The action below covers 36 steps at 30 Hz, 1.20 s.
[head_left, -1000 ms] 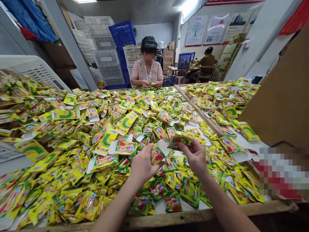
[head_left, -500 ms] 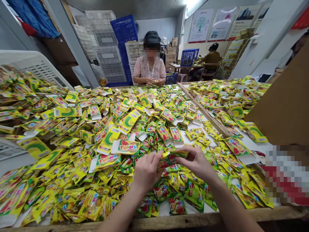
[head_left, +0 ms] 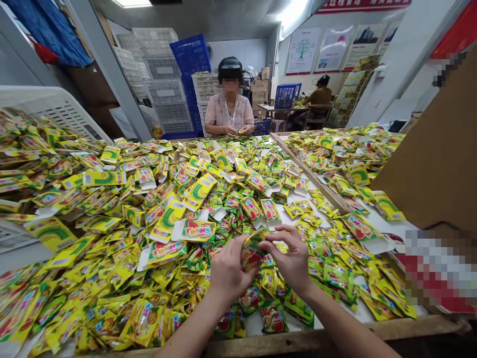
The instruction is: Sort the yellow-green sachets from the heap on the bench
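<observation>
A small "TWINS" candy box with a watermelon print is held in front of me, tilted up. My left hand wraps round its left side. At the box's right end, the thumb and fingertips of my right hand close on its edge; exactly what they pinch is partly hidden. Green watermelon candy packets lie just below my hands. Left of them, cartons with white flaps, such as a TWINS carton, rest on the heap. Yellow pineapple packets spread over the near left.
A wooden divider splits the table, with more cartons beyond it. A white crate stands at left, and a cardboard sheet at right. Across the table a co-worker handles small items. A wooden rail edges the front.
The box has gone from lying lengthwise between both hands to tilted upright in my left hand. My right hand has come left, nearer the other. The camera view has tipped up slightly.
</observation>
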Each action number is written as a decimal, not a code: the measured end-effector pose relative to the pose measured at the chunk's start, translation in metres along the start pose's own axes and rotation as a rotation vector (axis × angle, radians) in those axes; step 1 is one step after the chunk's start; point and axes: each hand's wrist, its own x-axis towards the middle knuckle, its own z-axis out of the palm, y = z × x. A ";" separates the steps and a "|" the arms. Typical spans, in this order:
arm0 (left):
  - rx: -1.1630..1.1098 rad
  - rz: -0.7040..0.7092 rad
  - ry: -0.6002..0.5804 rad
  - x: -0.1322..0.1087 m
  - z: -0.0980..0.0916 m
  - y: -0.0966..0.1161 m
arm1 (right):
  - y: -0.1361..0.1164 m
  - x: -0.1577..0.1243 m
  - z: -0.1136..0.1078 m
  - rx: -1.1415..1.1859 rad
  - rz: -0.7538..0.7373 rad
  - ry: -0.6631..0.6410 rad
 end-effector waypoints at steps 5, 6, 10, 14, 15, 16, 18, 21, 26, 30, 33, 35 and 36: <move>-0.035 -0.018 -0.029 -0.003 0.003 -0.004 | -0.006 -0.002 0.001 -0.051 -0.049 -0.405; -0.047 -0.014 -0.046 -0.002 0.003 -0.004 | -0.008 -0.003 0.002 -0.056 -0.019 -0.470; -0.102 -0.009 -0.046 0.005 -0.006 -0.005 | -0.008 0.001 0.004 0.057 0.236 -0.469; -0.413 -0.192 -0.060 0.011 -0.015 -0.004 | -0.006 0.008 0.000 0.360 0.503 -0.378; -0.549 -0.262 -0.125 0.011 -0.015 -0.003 | -0.006 0.010 -0.001 0.405 0.527 -0.395; -0.682 -0.327 -0.187 0.010 -0.014 -0.003 | -0.007 0.010 -0.002 0.439 0.540 -0.426; -0.869 -0.410 -0.223 0.008 -0.011 -0.002 | -0.009 0.010 -0.002 0.499 0.557 -0.510; -0.962 -0.438 -0.100 0.006 -0.004 0.002 | -0.012 0.009 0.000 0.554 0.549 -0.617; -0.981 -0.396 0.071 0.003 0.001 0.007 | -0.013 0.007 0.003 0.416 0.404 -0.290; -0.911 -0.377 -0.016 -0.001 -0.001 0.003 | -0.008 0.001 -0.002 0.426 0.568 -0.323; -0.844 -0.335 -0.270 -0.001 -0.006 0.000 | 0.009 0.016 -0.023 0.386 0.781 -0.647; -0.855 -0.316 -0.344 0.002 -0.009 -0.002 | 0.026 0.050 -0.050 0.212 0.719 -0.546; -0.867 -0.316 -0.330 0.003 -0.012 -0.003 | 0.034 0.074 -0.067 0.129 0.621 -0.406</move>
